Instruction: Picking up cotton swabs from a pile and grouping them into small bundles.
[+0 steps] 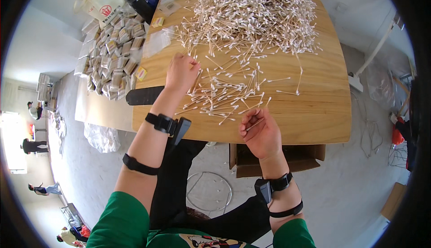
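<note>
Loose cotton swabs (224, 91) lie scattered on the wooden table in front of me, with a large heap of cotton swabs (256, 14) beyond them. At the left edge of the scattered swabs is my left hand (180, 74), its fingers curled together. Swab tips show right by those fingertips, but whether they are in the grip is hidden. My right hand (264, 133) is at the near table edge, palm turned up and fingers closed on a cotton swab (255, 125), whose thin stick crosses the curled fingers.
Bagged swabs (112, 59) pile up on the left, near a black bottle (139, 6) and a tote bag (104, 6). A dark flat strip (144, 96) lies beside my left wrist. Under the table edge stands an open cardboard box (278, 160). Several people are far left.
</note>
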`<state>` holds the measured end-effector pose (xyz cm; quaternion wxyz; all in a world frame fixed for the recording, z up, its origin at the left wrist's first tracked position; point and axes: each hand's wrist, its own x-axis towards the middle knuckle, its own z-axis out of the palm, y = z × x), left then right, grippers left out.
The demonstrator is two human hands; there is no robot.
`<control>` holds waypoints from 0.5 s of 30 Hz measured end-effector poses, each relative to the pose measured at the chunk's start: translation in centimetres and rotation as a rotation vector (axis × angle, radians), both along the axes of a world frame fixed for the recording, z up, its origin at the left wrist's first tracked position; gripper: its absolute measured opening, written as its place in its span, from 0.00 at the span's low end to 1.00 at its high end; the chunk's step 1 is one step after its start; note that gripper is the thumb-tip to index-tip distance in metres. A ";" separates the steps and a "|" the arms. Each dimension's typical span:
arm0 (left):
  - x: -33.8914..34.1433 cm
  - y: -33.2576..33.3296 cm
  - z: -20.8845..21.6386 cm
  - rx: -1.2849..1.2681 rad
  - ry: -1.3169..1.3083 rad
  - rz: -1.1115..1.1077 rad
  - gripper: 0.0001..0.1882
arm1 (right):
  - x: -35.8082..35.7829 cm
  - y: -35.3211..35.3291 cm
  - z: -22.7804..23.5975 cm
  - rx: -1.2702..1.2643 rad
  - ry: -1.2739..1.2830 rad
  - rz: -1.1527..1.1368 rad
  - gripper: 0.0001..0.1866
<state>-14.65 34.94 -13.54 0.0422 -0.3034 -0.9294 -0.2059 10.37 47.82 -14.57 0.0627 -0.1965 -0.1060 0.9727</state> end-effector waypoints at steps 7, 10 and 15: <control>-1.3 1.1 -1.0 -0.106 -0.132 0.021 0.10 | 0.3 1.6 -0.3 0.000 0.086 -0.034 0.22; -1.5 0.4 -1.3 0.123 -0.231 0.057 0.08 | 0.2 1.7 -0.4 -0.017 0.050 -0.043 0.22; -0.6 1.0 -0.8 -0.035 -0.031 0.095 0.10 | 0.4 1.7 -0.4 -0.025 0.075 -0.030 0.22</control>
